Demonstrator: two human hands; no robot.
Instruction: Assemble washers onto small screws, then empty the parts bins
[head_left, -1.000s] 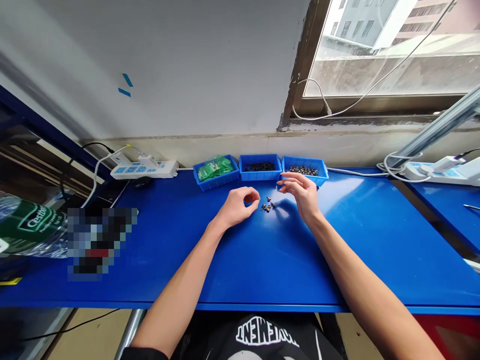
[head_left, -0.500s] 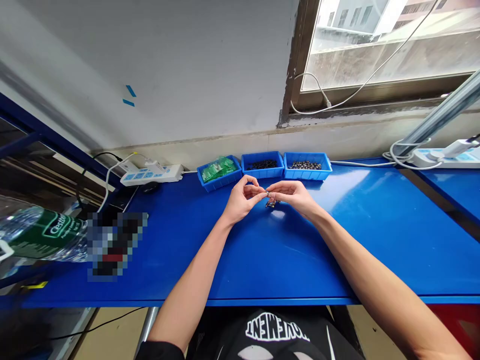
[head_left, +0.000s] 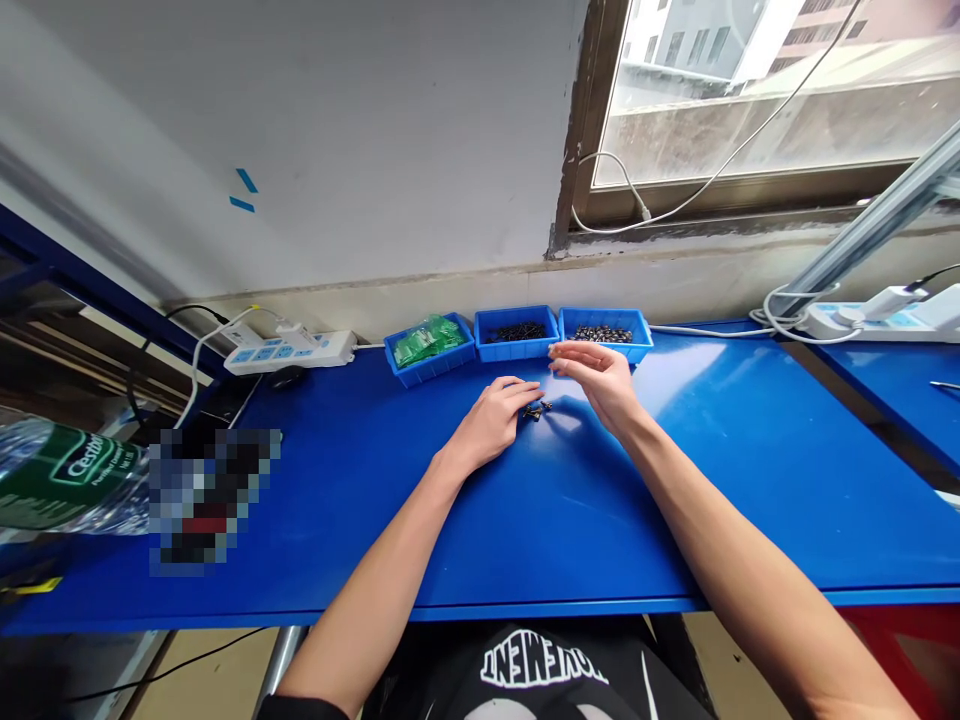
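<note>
Half a second ago the two hands were meeting fingertip to fingertip above the small dark metal screws (head_left: 535, 409); now they are parting. The left hand (head_left: 495, 420) is lowering palm-down onto the glossy blue worktop (head_left: 360, 500), its fingers stretched forward and close together, the tips reaching to the little heap of screws, which is lying on the worktop just in front of the three bins. Whether it is gripping any of them cannot be told. The right hand (head_left: 600, 380) is lifting back toward the right-hand blue plastic bin of grey metal parts (head_left: 604, 334), thumb and forefinger pinched narrowly near the bin's front rim; something tiny may be sitting between them, but it is too small to make out.

The middle blue plastic bin of black parts (head_left: 517, 333) and the left blue plastic bin of green packets (head_left: 429, 345) are standing beside it along the wall.

Readable writing: the green label on the clear plastic bottle (head_left: 52, 480) at far left is showing white letters like "Cestbon", partly cut off. The person's black shirt (head_left: 544, 665) is showing white block lettering, upside down from this view, reading "MOVEMENT".
</note>
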